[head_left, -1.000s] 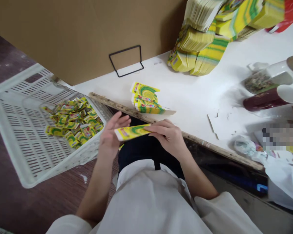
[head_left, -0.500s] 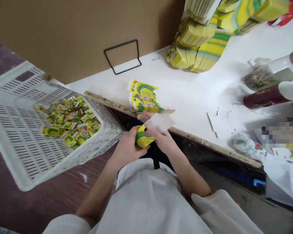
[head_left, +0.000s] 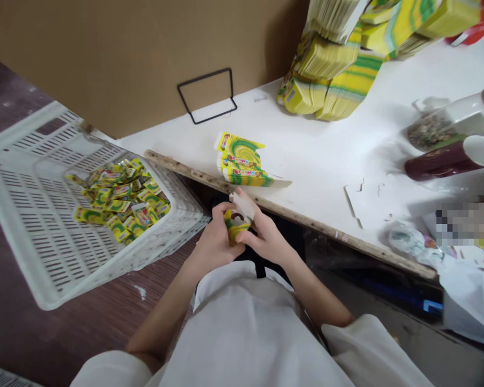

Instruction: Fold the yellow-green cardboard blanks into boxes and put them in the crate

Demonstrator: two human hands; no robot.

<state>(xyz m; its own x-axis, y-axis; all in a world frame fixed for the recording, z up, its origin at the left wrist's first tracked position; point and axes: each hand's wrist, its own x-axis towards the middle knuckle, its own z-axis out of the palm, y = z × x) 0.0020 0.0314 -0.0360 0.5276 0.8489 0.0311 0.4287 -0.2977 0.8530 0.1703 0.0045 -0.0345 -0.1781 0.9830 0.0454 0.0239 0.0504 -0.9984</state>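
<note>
A small yellow-green carton (head_left: 236, 226) is held between both hands in front of my body, near the table edge. My left hand (head_left: 214, 236) wraps round its left side. My right hand (head_left: 264, 234) grips it from the right, its fingers behind a white inner flap and its thumb at the front. Part of the carton is hidden by the fingers. Just beyond the hands, several flat printed carton blanks (head_left: 242, 161) overlap on the white table (head_left: 306, 166).
At left stands a white plastic basket (head_left: 32, 215) with many small yellow-green cartons (head_left: 125, 196). A large cardboard box (head_left: 125, 59) and a black wire frame (head_left: 207, 97) are behind. Stacked blanks (head_left: 339, 80) stand at the back; a dark red mug (head_left: 439, 161) lies at right.
The white flap that stuck out to the right is now folded in close to the carton. My right hand has closed in round the carton; the left keeps its hold.
</note>
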